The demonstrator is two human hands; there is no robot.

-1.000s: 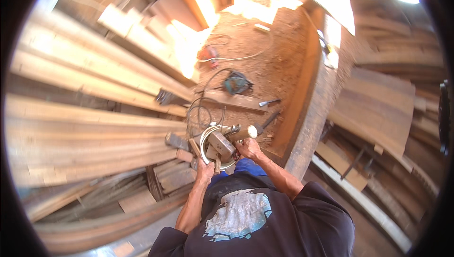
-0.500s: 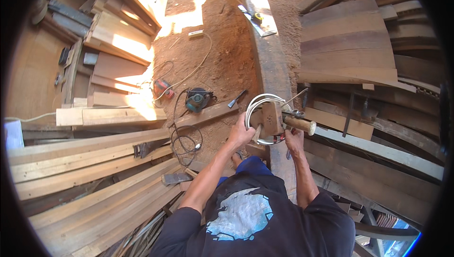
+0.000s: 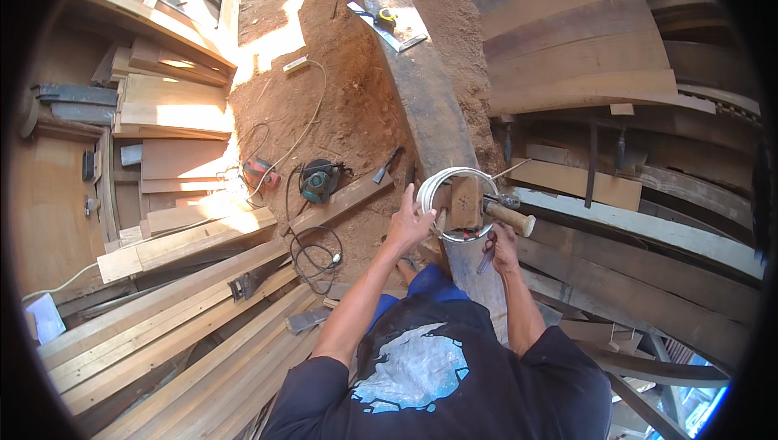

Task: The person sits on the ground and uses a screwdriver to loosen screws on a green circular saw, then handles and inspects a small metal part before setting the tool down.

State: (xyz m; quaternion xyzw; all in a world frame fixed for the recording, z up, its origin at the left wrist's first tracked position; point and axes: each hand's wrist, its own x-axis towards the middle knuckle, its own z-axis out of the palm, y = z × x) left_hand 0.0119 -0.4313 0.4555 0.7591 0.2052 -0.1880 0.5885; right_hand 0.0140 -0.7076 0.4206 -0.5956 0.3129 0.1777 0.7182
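Observation:
A loop of white cable (image 3: 429,183) lies around a cluster of tools on the beam, among them a brown wooden block (image 3: 465,201) and a pale wooden handle (image 3: 512,217). At the loop's left side is my left hand (image 3: 408,228), its thumb and fingers apart, touching or very near the cable. My right hand (image 3: 504,249) is closed below the wooden handle. A slim dark rod-like tool (image 3: 486,261) sticks out of it toward the beam; its kind is not clear. Small red parts show inside the loop's lower edge.
The long beam (image 3: 433,116) runs ahead, bearing a metal square (image 3: 411,42) and a yellow tape measure (image 3: 387,15). On the sawdust floor at left are a green power tool (image 3: 318,182), a red one (image 3: 259,173) and trailing cords. Stacked boards (image 3: 162,294) line both sides.
My left fingers have loosened from the cable and spread. The right hand has drawn slightly down and back, bringing the slim tool into clearer sight. The whole view has turned a little.

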